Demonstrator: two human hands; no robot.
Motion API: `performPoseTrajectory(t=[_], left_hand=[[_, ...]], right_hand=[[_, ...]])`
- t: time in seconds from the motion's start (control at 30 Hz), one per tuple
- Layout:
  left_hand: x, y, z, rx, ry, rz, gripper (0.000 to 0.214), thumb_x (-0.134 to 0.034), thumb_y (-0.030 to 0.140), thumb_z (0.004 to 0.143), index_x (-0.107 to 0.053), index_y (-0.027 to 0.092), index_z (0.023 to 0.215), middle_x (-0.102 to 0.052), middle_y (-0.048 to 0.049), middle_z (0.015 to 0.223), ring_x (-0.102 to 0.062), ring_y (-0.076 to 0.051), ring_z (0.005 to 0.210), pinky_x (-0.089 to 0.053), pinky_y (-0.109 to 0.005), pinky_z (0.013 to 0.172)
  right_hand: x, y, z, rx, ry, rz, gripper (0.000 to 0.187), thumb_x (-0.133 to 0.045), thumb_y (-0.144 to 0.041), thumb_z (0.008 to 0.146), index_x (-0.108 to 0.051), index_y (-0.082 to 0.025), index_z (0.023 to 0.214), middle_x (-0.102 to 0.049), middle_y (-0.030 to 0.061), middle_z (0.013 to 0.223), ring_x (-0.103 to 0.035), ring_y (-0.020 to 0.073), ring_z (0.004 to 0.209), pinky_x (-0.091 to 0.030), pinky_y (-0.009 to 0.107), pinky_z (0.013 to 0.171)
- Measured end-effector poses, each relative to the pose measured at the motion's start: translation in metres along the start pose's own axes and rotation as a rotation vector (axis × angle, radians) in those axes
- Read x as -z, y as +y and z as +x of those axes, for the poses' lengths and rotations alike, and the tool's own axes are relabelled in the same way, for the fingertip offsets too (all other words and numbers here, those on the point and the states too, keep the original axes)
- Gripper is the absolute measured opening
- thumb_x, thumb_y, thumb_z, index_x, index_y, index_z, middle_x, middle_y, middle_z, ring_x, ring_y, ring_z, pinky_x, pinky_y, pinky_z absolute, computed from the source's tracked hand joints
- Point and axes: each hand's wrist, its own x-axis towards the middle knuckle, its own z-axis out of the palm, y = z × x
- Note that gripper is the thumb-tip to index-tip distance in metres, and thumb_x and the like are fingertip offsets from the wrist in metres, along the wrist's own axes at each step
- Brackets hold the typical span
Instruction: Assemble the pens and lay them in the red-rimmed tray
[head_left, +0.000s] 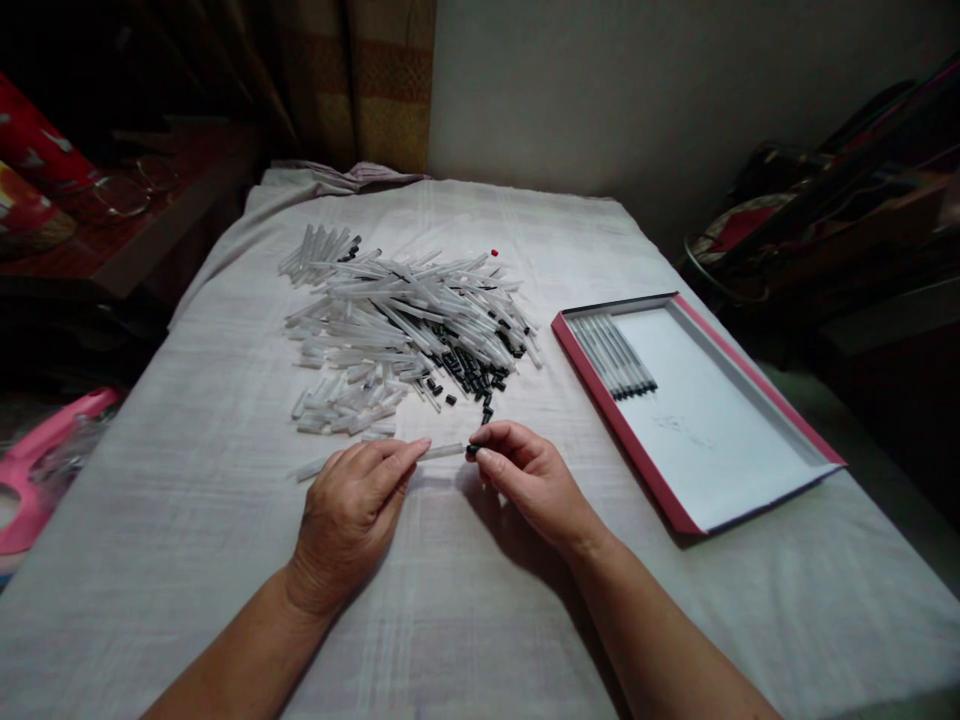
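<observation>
My left hand (352,510) pinches a clear plastic pen barrel (442,452) that lies level just above the cloth. My right hand (525,475) pinches a small black end cap (472,451) at the barrel's right tip. Just beyond the hands lies a big heap of clear pen barrels (390,310). Loose black caps (472,375) are scattered at the heap's near right side. To the right, a shallow red-edged box lid (750,460) holds a row of several assembled pens (611,355) in its far left corner.
A white cloth (450,620) covers the table. A tiny red piece (494,253) lies behind the heap. Short clear caps (337,410) lie at the heap's near left. A pink object (37,450) sits off the left edge; bags (825,200) are piled at the right.
</observation>
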Motion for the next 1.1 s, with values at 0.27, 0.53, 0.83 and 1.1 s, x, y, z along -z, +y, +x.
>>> performPoseTrajectory(t=[0.27, 0.53, 0.83, 1.1], left_hand=[[0.0, 0.001, 0.002, -0.025, 0.015, 0.001, 0.031, -0.05, 0.016, 0.094, -0.062, 0.022, 0.122, -0.071, -0.0053, 0.101, -0.065, -0.019, 0.091, -0.049, -0.032, 0.079], [-0.001, 0.0, 0.0, -0.05, -0.012, 0.038, 0.029, -0.051, 0.02, 0.095, -0.062, 0.022, 0.122, -0.07, -0.0052, 0.1, -0.063, -0.02, 0.089, -0.047, -0.033, 0.076], [0.0, 0.001, 0.0, -0.059, -0.007, -0.001, 0.031, -0.05, 0.02, 0.095, -0.061, 0.023, 0.124, -0.07, -0.005, 0.101, -0.064, -0.019, 0.088, -0.048, -0.032, 0.076], [0.001, 0.001, 0.0, -0.11, 0.012, 0.005, 0.029, -0.048, 0.022, 0.097, -0.062, 0.024, 0.123, -0.071, -0.0044, 0.1, -0.063, -0.018, 0.088, -0.046, -0.032, 0.076]], right_hand=[[0.0, 0.001, 0.0, 0.051, 0.008, -0.093, 0.023, -0.074, -0.035, 0.073, -0.064, -0.018, 0.085, -0.058, -0.0028, 0.066, -0.049, 0.009, 0.056, -0.039, 0.022, 0.052], [0.002, 0.008, -0.002, 0.249, 0.042, -0.382, 0.011, -0.064, -0.025, 0.079, -0.066, -0.02, 0.088, -0.066, 0.0018, 0.079, -0.06, 0.0144, 0.07, -0.048, 0.026, 0.064], [0.006, 0.014, 0.0, 0.475, 0.067, -0.598, 0.009, -0.061, -0.024, 0.085, -0.069, -0.02, 0.086, -0.071, 0.0031, 0.079, -0.063, 0.0141, 0.07, -0.049, 0.024, 0.066], [0.01, 0.01, 0.001, 0.429, -0.047, -0.772, 0.036, -0.043, -0.033, 0.095, -0.056, -0.019, 0.064, -0.057, -0.0004, 0.057, -0.052, 0.0103, 0.053, -0.04, 0.022, 0.055]])
